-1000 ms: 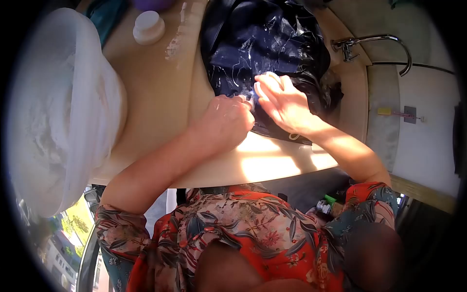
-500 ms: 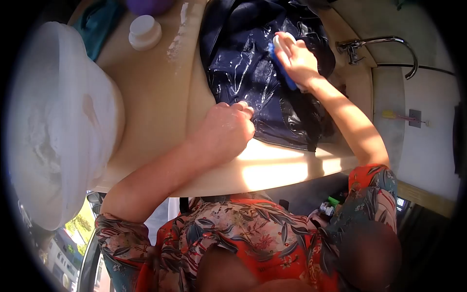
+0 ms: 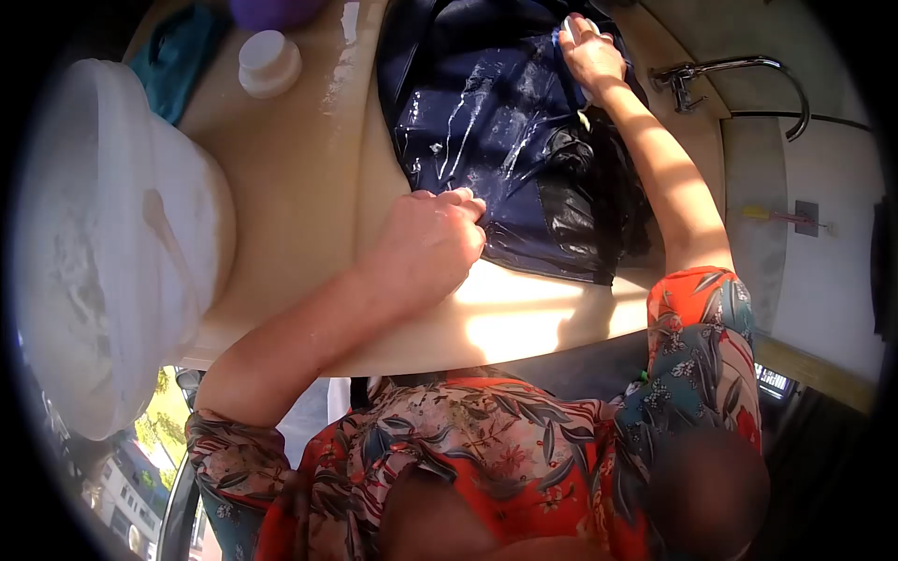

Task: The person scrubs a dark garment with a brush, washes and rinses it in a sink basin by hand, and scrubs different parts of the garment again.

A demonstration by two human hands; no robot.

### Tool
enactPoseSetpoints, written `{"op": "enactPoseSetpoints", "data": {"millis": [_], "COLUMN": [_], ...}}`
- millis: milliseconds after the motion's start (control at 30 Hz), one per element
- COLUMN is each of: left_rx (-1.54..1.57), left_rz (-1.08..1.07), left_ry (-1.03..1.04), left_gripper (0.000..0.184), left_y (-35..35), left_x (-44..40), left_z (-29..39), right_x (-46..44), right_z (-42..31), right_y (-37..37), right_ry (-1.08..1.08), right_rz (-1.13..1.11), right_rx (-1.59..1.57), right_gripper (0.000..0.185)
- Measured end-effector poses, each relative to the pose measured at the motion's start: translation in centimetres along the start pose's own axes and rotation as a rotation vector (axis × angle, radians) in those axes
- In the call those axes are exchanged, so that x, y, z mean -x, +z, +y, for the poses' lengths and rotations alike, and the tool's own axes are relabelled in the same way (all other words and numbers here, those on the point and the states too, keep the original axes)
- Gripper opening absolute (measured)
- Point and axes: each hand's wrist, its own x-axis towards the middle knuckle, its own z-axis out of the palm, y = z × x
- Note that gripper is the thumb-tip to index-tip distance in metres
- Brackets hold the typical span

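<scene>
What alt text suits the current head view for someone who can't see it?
A person's right hand holds a blue brush on wet, dark fabric streaked with white, while the left hand holds the fabric's near edge. A large white tub and small white container are at left; a metal tap is at right.

The right hand [image 3: 594,61], gripping the brush [image 3: 581,25], has travelled from right beside the left hand [image 3: 440,234] up to the far end of the dark blue cloth [image 3: 524,192], well apart from it and close to the tap [image 3: 734,71]. The arm stretches out much straighter, its flowered sleeve [image 3: 700,313] pulled further forward. The cloth lies flatter, its scattered suds drawn into long whitish streaks [image 3: 475,86].
</scene>
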Motion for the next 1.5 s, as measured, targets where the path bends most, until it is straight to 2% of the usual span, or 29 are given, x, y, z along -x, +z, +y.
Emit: {"op": "enactPoseSetpoints", "data": {"millis": [33, 100, 167, 200, 267, 300, 333, 400, 433, 467, 500, 533, 567, 633, 700, 733, 767, 833, 900, 1000, 1100, 1133, 1233, 1367, 1400, 1467, 1500], "left_rx": [-0.013, 0.006, 0.029, 0.038, 0.036, 0.031, 0.026, 0.103, 0.136, 0.164, 0.213, 0.276, 0.348, 0.924, 1.018, 1.014, 1.005, 0.992, 0.966, 0.964, 0.993, 0.951, 0.957, 0.957, 0.951, 0.966, 0.973], "left_rz": [0.047, 0.023, 0.006, -0.013, 0.021, 0.072, 0.116, 0.101, 0.101, 0.120, 0.094, 0.074, 0.060, 0.287, 0.214, 0.213, 0.216, 0.213, 0.214, 0.260, 0.255, 0.312, 0.321, 0.325, 0.300, 0.272, 0.256], "left_ry": [0.016, 0.006, -0.018, -0.022, -0.003, 0.021, 0.041, -0.029, -0.060, -0.075, -0.127, -0.186, -0.243, -0.324, -0.542, -0.632, -0.718, -0.768, -0.832, -0.869, -0.900, -0.909, -0.915, -0.882, -0.870, -0.834, -0.819], "left_gripper": [0.024, 0.023, 0.022, 0.021, 0.020, 0.019, 0.018, 0.018, 0.018, 0.018, 0.017, 0.016, 0.016, 0.017, 0.019, 0.019, 0.019, 0.018, 0.018, 0.017, 0.016, 0.015, 0.014, 0.014, 0.015, 0.015, 0.015], "left_y": [-0.2, -0.6, -1.0, -1.2, -1.3, -1.1, -0.8, -0.5, -0.5, -0.6, -1.1, -1.5, -1.5, 0.7, -0.8, -1.4, -1.9, -2.3, -2.7, -2.6, -3.0, -2.6, -2.6, -2.2, -2.3, -2.2, -2.3], "left_x": [0.0, 0.4, 0.7, 0.8, 0.4, 0.5, 0.5, 0.3, 0.1, -0.1, -0.1, -0.3, -0.6, -0.9, -1.9, -2.2, -2.7, -3.0, -3.5, -4.0, -4.1, -4.4, -4.7, -4.3, -4.1, -3.9, -3.7], "left_z": [0.1, 0.3, 0.3, 0.4, 0.1, 0.1, -0.2, -0.4, -0.2, 0.1, 0.0, -0.2, -1.0, -4.2, -4.5, -4.2, -4.0, -3.7, -3.4, -3.6, -3.8, -3.6, -3.3, -3.6, -3.7, -4.0, -3.9], "right_x": [-0.5, 3.3, 12.5, 16.9, 17.5, 15.0, 10.9, 2.5, 0.9, -1.2, -2.3, -1.1, 0.6, 4.8, 7.8, 9.4, 9.9, 11.0, 12.5, 13.3, 13.9, 13.7, 12.5, 11.3, 11.8, 13.4, 13.7], "right_z": [-0.1, -2.3, -6.5, -7.1, -6.4, -5.5, -4.9, -1.2, -1.1, 0.9, 3.4, 4.1, 5.2, 10.2, 18.2, 21.5, 25.8, 28.8, 37.4, 31.7, 34.6, 35.0, 35.8, 31.5, 29.3, 23.6, 19.2], "right_y": [-0.4, -2.2, -5.5, -6.3, -5.9, -4.9, -3.3, 0.6, -1.2, -1.0, 1.4, 0.1, -0.8, -2.6, -0.2, 0.9, 4.6, 6.7, 19.0, 23.0, 31.4, 31.4, 27.0, 12.9, 8.7, 1.3, -2.9], "right_ry": [0.035, 0.118, -0.155, -0.379, -0.475, -0.343, -0.177, -0.061, 0.108, 0.000, -0.116, -0.043, 0.032, 0.069, 0.187, 0.285, 0.418, 0.708, 0.589, 0.607, 0.514, 0.501, 0.525, 0.553, 0.507, 0.257, 0.134], "right_rz": [0.083, -0.071, -0.222, -0.184, -0.188, -0.237, -0.153, 0.021, -0.020, 0.018, 0.288, 0.071, -0.162, -0.403, -0.455, -0.545, -0.440, -0.527, -0.095, 0.209, 0.000, -0.091, -0.317, -0.389, -0.382, -0.318, -0.357], "right_rx": [0.042, -0.177, -0.174, -0.125, -0.162, -0.249, -0.144, -0.003, 0.058, -0.001, -0.118, -0.508, -0.880, -1.475, -1.484, -1.396, -1.221, -0.971, -1.059, -0.058, -0.007, -0.027, -0.363, -0.881, -0.948, -1.115, -1.096], "right_gripper": [0.050, 0.049, 0.047, 0.047, 0.045, 0.044, 0.046, 0.046, 0.046, 0.038, 0.028, 0.031, 0.048, 0.051, 0.055, 0.054, 0.051, 0.050, 0.054, 0.039, 0.054, 0.053, 0.053, 0.054, 0.055, 0.056, 0.056]}}
